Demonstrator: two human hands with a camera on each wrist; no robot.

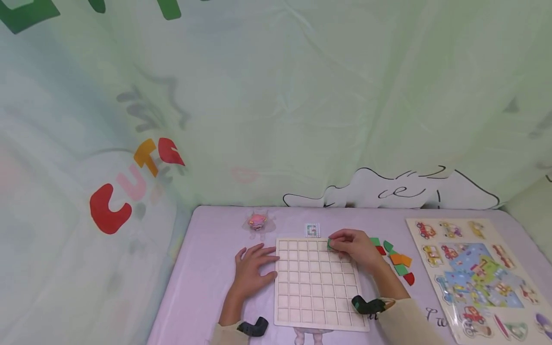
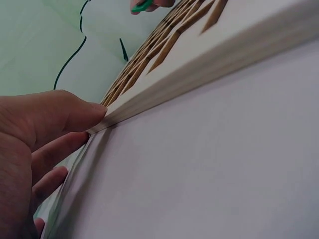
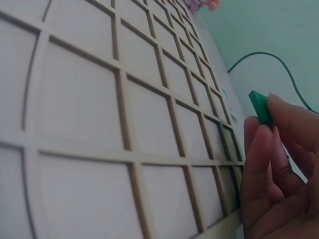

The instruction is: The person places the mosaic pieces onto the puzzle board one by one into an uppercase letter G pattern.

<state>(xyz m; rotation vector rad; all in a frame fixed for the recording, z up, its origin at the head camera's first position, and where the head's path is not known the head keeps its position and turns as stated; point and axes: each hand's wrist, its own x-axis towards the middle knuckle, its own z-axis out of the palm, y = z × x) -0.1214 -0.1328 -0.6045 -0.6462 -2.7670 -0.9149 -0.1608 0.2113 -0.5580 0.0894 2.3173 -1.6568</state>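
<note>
A pale wooden grid board (image 1: 319, 290) with square cells lies on the table. My right hand (image 1: 355, 248) pinches a small green tile (image 3: 260, 106) between thumb and fingertips, above the board's far right corner. At the board's left edge, my left hand (image 1: 253, 269) touches the rim with its fingers spread; the left wrist view shows the thumb (image 2: 92, 115) against that edge. A small card (image 1: 312, 230) with a coloured pattern lies just beyond the far edge. Loose green, red and orange tiles (image 1: 401, 259) are scattered right of the board, partly behind the right hand.
On the right lies a large picture puzzle board (image 1: 431, 292) with vehicle shapes. A small pink figure (image 1: 257, 221) is at the table's far left. The lilac tabletop (image 1: 207, 268) meets a printed fabric curtain (image 1: 276, 120) at the back.
</note>
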